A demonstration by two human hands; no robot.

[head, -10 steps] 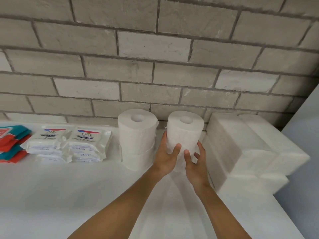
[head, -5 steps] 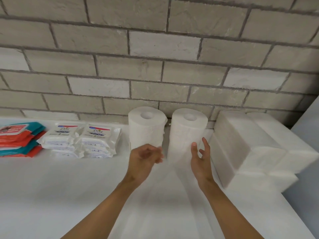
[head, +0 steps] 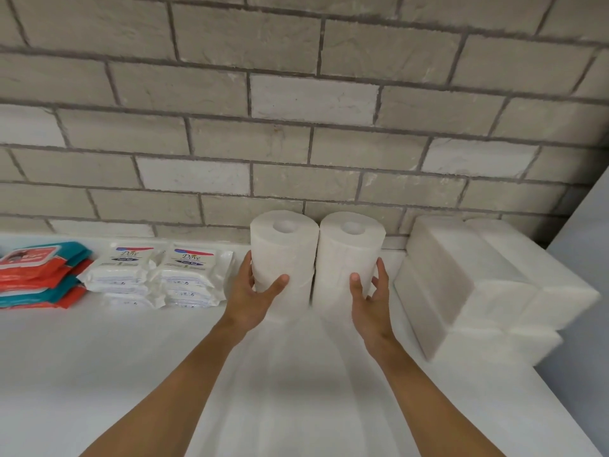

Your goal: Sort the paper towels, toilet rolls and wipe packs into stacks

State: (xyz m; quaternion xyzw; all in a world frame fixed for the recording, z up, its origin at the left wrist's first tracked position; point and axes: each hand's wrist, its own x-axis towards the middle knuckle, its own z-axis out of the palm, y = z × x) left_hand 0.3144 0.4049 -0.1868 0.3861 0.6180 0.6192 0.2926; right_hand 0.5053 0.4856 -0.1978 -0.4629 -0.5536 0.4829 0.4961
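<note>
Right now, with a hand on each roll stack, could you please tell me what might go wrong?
The left stack looks slightly misaligned, so a push from the left hand might topple its top roll. The right hand holds the right stack near the towels; sliding it could nudge them.

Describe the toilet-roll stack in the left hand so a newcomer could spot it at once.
At the foot of the grey brick wall, a white counter holds a row of goods. Mid-row stand two columns of toilet rolls: the left roll stack, gripped by the left hand, and the right roll stack. Only the left one neighbours the Dove wipe packs.
</note>
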